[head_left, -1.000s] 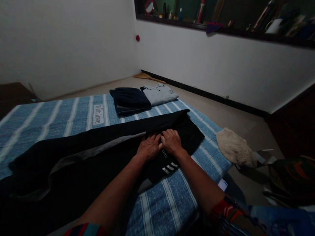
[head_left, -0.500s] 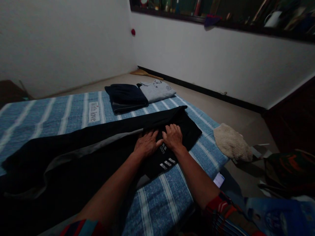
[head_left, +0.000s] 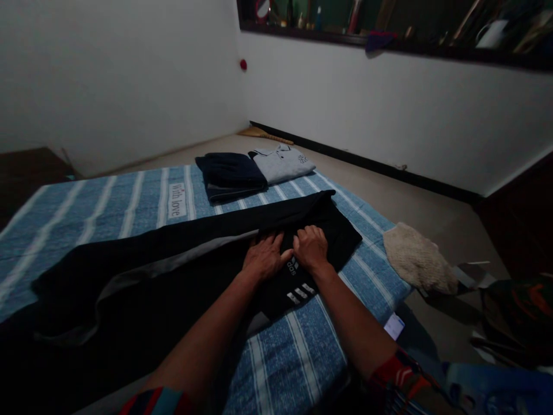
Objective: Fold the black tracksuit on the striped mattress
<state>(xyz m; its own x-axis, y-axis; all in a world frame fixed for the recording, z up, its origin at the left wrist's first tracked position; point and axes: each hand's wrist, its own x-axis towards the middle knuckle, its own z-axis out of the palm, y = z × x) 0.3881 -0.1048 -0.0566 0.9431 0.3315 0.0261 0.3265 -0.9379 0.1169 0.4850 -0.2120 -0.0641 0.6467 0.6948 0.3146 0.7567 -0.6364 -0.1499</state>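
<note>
The long black track trousers with white stripes and a printed logo [head_left: 242, 248] lie stretched across the blue-and-white striped mattress cover [head_left: 129, 202], the legs running off toward nine o'clock and the waist end bunched near the middle of the view. Lying flat like this, the cloth can be pressed smooth against the firm bed.

The left hand [head_left: 263, 259] rests palm down on the dark fabric, fingers spread and released, gripping nothing; it seems to pin the cloth so it does not slide. Touching it at three o'clock, the right hand [head_left: 310, 249] is bent at the knuckles, its fingertips curled into a fold of the trousers just above the logo; whether it pinches the cloth or only presses on it cannot be told in the dim light.

A grey lining band [head_left: 181, 259] shows along the trousers' upper edge toward nine o'clock. At twelve o'clock from the hands, two finished pieces sit side by side at the mattress's far edge: a folded navy garment [head_left: 228, 176] and, touching it at its three o'clock, a folded pale grey polo shirt [head_left: 283, 164], set well apart from the working area. At three o'clock from the hands, just off the mattress on the floor, lies a cream knitted bundle [head_left: 417, 259]. A dark shelf of assorted items [head_left: 389, 23] runs along the far wall.
</note>
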